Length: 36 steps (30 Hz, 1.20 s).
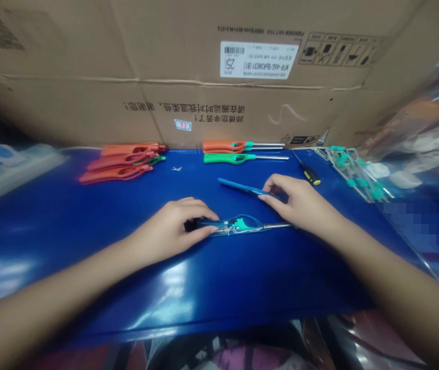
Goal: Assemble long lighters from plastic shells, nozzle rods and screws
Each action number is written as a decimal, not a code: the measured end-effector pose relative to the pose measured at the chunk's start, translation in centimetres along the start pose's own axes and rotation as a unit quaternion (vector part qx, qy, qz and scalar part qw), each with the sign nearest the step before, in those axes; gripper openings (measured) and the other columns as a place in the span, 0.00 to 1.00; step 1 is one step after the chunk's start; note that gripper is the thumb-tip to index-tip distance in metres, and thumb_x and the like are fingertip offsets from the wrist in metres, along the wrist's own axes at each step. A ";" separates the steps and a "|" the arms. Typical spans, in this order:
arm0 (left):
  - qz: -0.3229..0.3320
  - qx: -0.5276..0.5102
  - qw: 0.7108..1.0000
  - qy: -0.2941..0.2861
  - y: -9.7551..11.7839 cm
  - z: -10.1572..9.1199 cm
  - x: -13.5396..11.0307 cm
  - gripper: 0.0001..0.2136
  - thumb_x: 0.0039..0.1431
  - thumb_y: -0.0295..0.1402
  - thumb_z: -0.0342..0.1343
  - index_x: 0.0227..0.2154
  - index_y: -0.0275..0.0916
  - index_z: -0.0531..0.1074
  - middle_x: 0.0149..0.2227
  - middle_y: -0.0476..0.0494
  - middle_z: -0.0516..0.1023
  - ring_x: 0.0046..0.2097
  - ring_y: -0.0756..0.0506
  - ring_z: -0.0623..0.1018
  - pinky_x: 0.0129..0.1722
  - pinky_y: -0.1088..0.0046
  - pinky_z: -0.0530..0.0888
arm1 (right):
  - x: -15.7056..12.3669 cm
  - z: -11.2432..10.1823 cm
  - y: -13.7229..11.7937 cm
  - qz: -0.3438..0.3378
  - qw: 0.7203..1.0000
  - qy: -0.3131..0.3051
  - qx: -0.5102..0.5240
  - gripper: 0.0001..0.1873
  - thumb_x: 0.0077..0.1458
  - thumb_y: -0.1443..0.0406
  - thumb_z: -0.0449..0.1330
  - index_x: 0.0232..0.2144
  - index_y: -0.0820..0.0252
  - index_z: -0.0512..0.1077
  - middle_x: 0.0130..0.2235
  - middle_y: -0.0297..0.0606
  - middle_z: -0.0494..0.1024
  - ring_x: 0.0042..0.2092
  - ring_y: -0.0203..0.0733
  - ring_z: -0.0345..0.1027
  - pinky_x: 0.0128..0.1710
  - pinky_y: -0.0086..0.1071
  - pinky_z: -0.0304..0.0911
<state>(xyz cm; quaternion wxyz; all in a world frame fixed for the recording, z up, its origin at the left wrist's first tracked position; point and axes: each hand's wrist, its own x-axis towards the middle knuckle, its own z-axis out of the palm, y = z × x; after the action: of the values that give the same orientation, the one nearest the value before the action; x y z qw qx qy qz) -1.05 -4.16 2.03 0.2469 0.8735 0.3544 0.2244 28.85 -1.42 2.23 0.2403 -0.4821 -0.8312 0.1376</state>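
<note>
On the blue table lies a blue gas lighter with its casing open (229, 226), showing a teal trigger, a thin white wire and a metal tube pointing right. My left hand (183, 223) grips its handle end between thumb and fingers. Just above the tube, my right hand (294, 200) pinches a loose blue casing half (240, 186) by its right end, tilted slightly and apart from the open lighter. The inner side of that casing half cannot be seen.
Red lighter casings (125, 162) lie at the back left. Orange lighters (227, 147) and a green lighter (227, 159) lie at the back middle. A screwdriver (309, 172) and several metal tubes with teal parts (352, 167) are at right. A cardboard box (88, 103) stands behind.
</note>
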 end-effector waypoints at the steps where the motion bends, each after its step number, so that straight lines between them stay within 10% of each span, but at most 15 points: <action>1: -0.009 -0.008 1.000 0.002 -0.1 0.1 0.0 0.07 0.65 0.35 0.59 0.43 0.43 0.79 0.42 0.48 0.81 0.43 0.48 0.79 0.43 0.73 0.76 | 0.0 0.1 -0.2 0.024 0.999 0.013 0.037 0.07 0.61 0.61 0.61 0.34 0.56 0.68 0.33 0.36 0.76 0.35 0.44 0.74 0.36 0.39 0.69; 11: 0.041 0.117 0.974 0.188 0.5 0.2 0.0 0.16 0.61 0.34 0.63 0.52 0.39 0.75 0.50 0.39 0.76 0.52 0.41 0.75 0.54 0.61 0.72 | -0.2 0.7 -1.9 0.132 0.925 -0.027 0.355 0.14 0.61 0.63 0.58 0.49 0.60 0.70 0.42 0.40 0.75 0.29 0.34 0.72 0.27 0.30 0.72; 16: 0.133 0.184 0.965 0.131 0.5 -0.3 -0.3 0.16 0.63 0.34 0.62 0.53 0.37 0.74 0.49 0.38 0.79 0.49 0.41 0.77 0.50 0.60 0.74 | -0.6 0.3 -3.1 0.154 0.899 -0.098 0.399 0.16 0.62 0.61 0.58 0.51 0.59 0.72 0.41 0.39 0.75 0.29 0.33 0.70 0.27 0.30 0.70; 23: 0.134 0.157 0.973 0.100 0.9 -0.6 -0.6 0.15 0.64 0.32 0.60 0.52 0.34 0.75 0.46 0.38 0.80 0.46 0.43 0.78 0.47 0.64 0.76 | -0.8 -0.1 -3.0 -0.038 0.984 -0.082 0.154 0.21 0.55 0.59 0.68 0.50 0.58 0.75 0.41 0.37 0.75 0.42 0.41 0.70 0.43 0.35 0.68; 36: 0.085 0.209 0.974 -0.024 0.8 -0.4 -0.7 0.16 0.67 0.37 0.53 0.53 0.38 0.75 0.45 0.38 0.80 0.44 0.40 0.78 0.45 0.61 0.76 | -0.8 1.1 -2.4 -0.133 0.985 -0.112 0.000 0.15 0.59 0.57 0.65 0.48 0.53 0.74 0.47 0.41 0.76 0.50 0.47 0.68 0.50 0.43 0.60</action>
<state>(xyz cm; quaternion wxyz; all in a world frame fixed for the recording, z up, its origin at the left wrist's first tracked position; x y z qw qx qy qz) -1.27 -5.07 2.69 0.0473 0.9378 0.3120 0.1448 26.80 -3.27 2.22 0.1614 -0.3486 -0.9098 0.1573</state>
